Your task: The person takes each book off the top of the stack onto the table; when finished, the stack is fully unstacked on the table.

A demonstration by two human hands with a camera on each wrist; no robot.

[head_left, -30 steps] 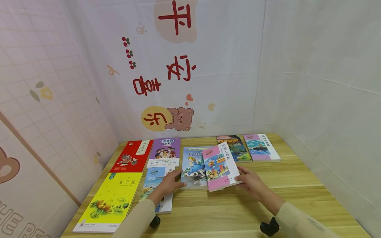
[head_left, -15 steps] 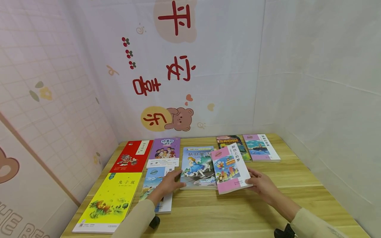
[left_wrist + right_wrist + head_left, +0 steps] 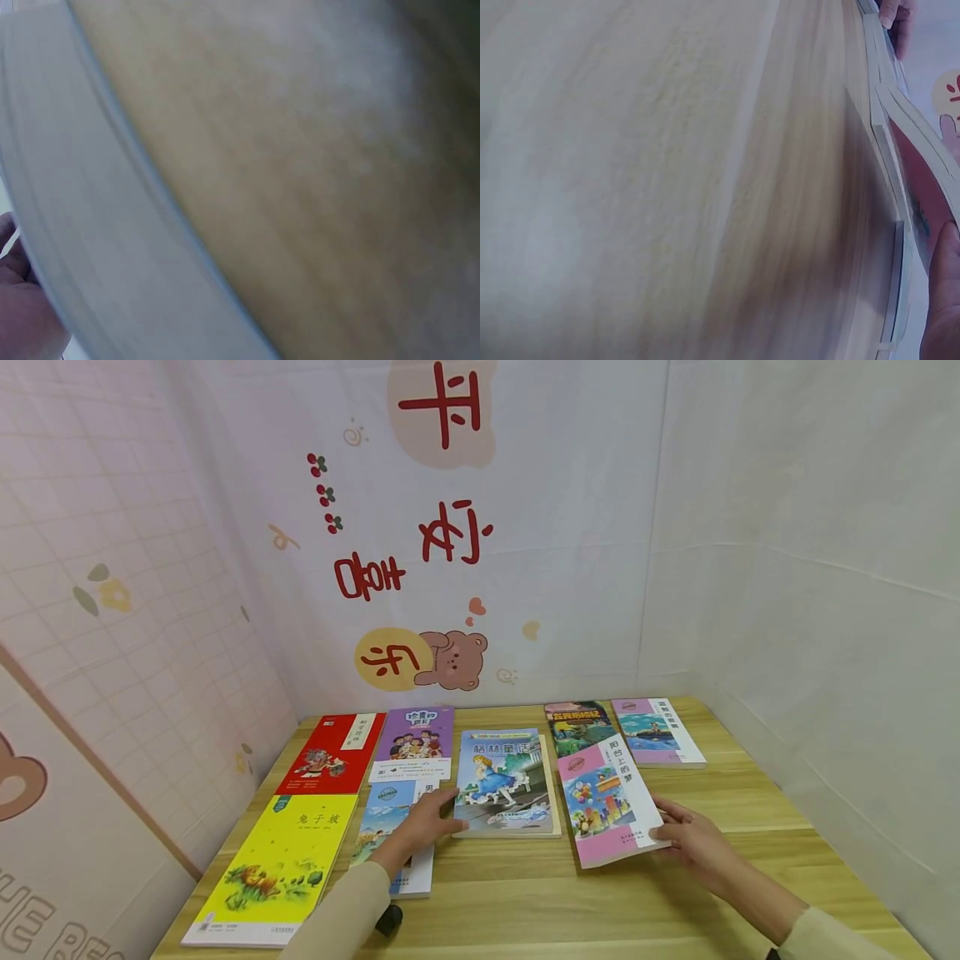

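Note:
In the head view, my right hand (image 3: 697,843) pinches the lower right edge of a pink-and-white book (image 3: 603,806), thumb on its cover. That book is tilted and raised off the table; its top hides part of a green jungle-cover book (image 3: 581,727). The right wrist view shows the thumb (image 3: 946,262) against the lifted book. My left hand (image 3: 422,827) holds the left edge of a blue storybook (image 3: 498,785), with the thumb at its near corner. A pale edge (image 3: 553,810) shows under the blue storybook, on its right. The left wrist view is mostly a blurred page edge (image 3: 112,202).
Left of the hands lie a red book (image 3: 326,756), a purple book (image 3: 416,735), a yellow book (image 3: 273,860) and a blue-and-white book (image 3: 386,818), partly under my left arm. Another pink-and-white book (image 3: 656,727) lies back right. White cloth walls (image 3: 570,610) border the wooden table (image 3: 525,910).
My right hand has drawn the pink-and-white book rightward and slightly nearer, off the blue storybook, uncovering its right side. The left hand has stayed in place.

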